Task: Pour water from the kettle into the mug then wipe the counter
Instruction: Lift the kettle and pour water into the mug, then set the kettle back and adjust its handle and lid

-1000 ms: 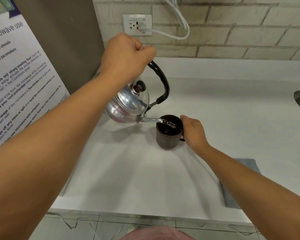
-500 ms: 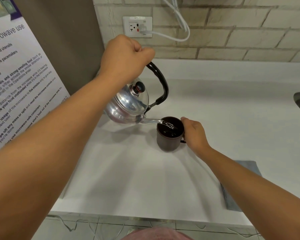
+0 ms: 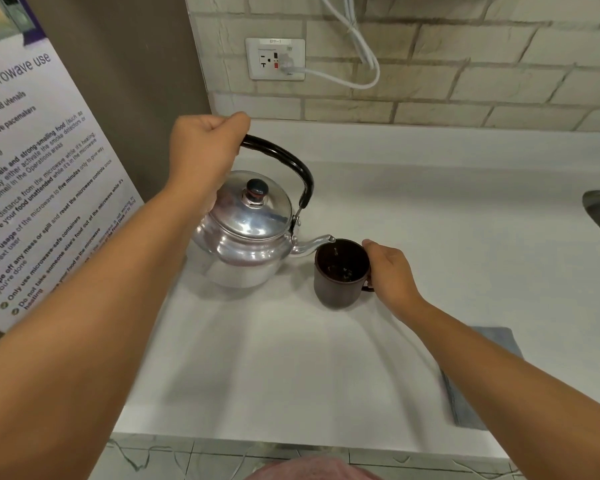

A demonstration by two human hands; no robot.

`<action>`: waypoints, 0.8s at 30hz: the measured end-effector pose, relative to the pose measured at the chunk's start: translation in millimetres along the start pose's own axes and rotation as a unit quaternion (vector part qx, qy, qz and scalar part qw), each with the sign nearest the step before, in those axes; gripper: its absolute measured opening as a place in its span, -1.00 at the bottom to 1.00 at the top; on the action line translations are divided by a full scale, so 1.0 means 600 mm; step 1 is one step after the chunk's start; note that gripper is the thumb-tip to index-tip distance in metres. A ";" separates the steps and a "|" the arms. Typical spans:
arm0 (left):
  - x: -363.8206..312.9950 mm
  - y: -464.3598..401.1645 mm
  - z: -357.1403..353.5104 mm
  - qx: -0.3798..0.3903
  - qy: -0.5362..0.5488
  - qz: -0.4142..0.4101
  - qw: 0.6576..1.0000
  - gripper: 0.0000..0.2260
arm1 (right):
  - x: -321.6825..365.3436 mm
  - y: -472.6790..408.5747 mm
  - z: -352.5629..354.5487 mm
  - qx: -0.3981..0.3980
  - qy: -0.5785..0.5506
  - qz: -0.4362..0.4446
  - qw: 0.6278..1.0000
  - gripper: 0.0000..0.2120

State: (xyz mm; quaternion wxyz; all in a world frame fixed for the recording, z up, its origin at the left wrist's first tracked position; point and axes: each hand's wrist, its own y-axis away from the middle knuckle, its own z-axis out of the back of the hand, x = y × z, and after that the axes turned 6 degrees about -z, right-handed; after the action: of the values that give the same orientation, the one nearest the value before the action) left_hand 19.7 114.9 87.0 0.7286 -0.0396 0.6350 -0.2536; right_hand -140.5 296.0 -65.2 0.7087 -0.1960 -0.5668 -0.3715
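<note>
Now, with my left hand (image 3: 205, 150) fisted on the kettle (image 3: 246, 233) handle and my right hand (image 3: 392, 271) curled round the mug (image 3: 340, 271), a stray drip from the spout (image 3: 317, 242) could wet the counter (image 3: 291, 358).

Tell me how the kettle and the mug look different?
The kettle is shiny silver; the mug is dark brown. The kettle is bigger and has a lid; the mug is open on top. The left hand grips the kettle's handle; the right hand holds the mug. Both are on the white counter.
</note>
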 end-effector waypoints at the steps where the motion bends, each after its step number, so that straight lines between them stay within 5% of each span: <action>1: 0.003 -0.001 0.002 -0.007 0.014 0.016 1.000 -0.66 | 0.000 0.000 0.000 0.003 0.004 -0.001 1.000 -0.55; 14: 0.021 -0.068 0.027 -0.091 0.100 0.126 0.983 -0.69 | 0.080 -0.028 0.038 0.067 0.137 -0.056 0.987 -0.76; 21: 0.056 -0.117 0.003 -0.082 0.096 0.114 0.985 -0.77 | 0.255 -0.084 -0.033 0.018 0.045 0.136 0.990 -0.67; 24: 0.087 -0.140 -0.011 -0.078 0.096 0.122 0.985 -0.69 | 0.296 -0.117 -0.085 0.067 0.085 0.203 0.973 -0.73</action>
State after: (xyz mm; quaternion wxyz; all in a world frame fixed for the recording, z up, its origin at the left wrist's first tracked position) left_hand -9.8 21.5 70.6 0.6847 0.0060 0.7195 -0.1156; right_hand -145.2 161.0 79.2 0.8267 -0.2270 -0.4758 -0.1965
